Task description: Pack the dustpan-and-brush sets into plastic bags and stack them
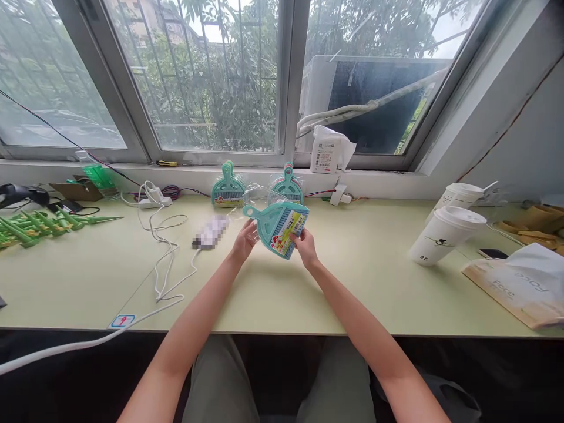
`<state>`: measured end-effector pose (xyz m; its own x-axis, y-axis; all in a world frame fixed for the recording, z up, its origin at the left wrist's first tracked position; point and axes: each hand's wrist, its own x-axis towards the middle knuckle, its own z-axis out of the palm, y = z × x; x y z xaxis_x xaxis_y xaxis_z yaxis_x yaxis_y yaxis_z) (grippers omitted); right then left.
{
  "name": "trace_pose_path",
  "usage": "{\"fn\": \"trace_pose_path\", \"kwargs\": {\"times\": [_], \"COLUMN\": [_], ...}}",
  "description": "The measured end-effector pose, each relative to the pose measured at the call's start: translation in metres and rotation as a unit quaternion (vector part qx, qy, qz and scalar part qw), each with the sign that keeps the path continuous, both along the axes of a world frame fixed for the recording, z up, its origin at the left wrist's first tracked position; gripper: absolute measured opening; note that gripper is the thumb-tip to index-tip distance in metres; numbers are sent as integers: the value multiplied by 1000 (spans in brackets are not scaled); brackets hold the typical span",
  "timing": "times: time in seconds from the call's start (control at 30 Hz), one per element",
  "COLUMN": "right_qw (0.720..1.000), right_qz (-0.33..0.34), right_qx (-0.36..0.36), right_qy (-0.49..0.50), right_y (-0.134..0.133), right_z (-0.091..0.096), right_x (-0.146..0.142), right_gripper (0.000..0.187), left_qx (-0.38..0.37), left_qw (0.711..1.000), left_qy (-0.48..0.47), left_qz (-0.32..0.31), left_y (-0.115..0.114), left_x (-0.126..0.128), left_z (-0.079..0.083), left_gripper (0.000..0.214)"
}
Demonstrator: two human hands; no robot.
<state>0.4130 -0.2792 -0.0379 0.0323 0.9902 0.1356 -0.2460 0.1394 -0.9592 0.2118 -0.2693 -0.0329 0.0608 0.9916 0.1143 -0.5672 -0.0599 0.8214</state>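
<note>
A teal mini dustpan-and-brush set (268,223) with a yellow printed label is held tilted above the table, its handle pointing left. My right hand (305,247) grips its bristle end, thumb over the label. Around the handle and above it shows a crinkled clear plastic bag (259,191). My left hand (244,241) is closed on the bag's plastic below the handle; its fingertips are partly hidden. Behind stand more wrapped dustpan-and-brush sets, one stack (228,187) to the left and another stack (287,183) partly covered by the held set.
White cables (165,252) and a blurred-out device (210,232) lie left of my hands. Green spiky pieces (35,228) are at far left. Two lidded cups (445,235) and a tissue pack (520,282) stand right. A window (215,76) rises behind the table (361,294).
</note>
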Motion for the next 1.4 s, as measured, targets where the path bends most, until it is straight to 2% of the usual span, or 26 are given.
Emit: {"fn": "trace_pose_path", "kwargs": {"times": [0.2,0.33,0.43,0.57,0.67,0.77,0.93,1.0,1.13,1.27,1.37,1.4], "right_qw": [999,997,998,997,999,1000,992,991,994,998,996,996], "right_qz": [16,-30,-52,-3,7,-18,-117,-125,-82,-12,23,20], "right_qx": [-22,-17,-24,-46,-26,6,30,45,68,18,-26,-27], "right_qy": [44,74,33,-63,-41,2,-27,-21,27,65,84,87], "right_y": [-9,-15,-15,-10,-8,-9,-11,-13,-11,-4,1,2], "right_z": [5,10,16,26,27,22,18,19,22,17,9,6], "right_x": [-6,-8,-1,14,16,10,4,4,5,2,-2,-4], "right_gripper": [42,38,33,29,30,31,34,34,40,44,45,45], "left_qx": [-16,-13,16,39,71,95,96,91,80,66,9,-24], "left_qw": [1000,999,999,998,995,992,991,992,992,993,997,997], "left_qy": [-16,-1,22,47,66,77,88,93,101,98,79,76], "left_qz": [-19,-39,-44,-27,-24,-30,-14,-1,15,23,23,3], "left_y": [-2,-3,-3,-4,-6,-10,-17,-19,-21,-20,-20,-20], "left_x": [14,26,30,30,30,33,39,41,43,41,41,42], "left_z": [-5,-9,-9,-6,-2,2,3,3,7,11,7,5], "left_gripper": [37,31,36,46,52,56,73,81,81,60,45,41]}}
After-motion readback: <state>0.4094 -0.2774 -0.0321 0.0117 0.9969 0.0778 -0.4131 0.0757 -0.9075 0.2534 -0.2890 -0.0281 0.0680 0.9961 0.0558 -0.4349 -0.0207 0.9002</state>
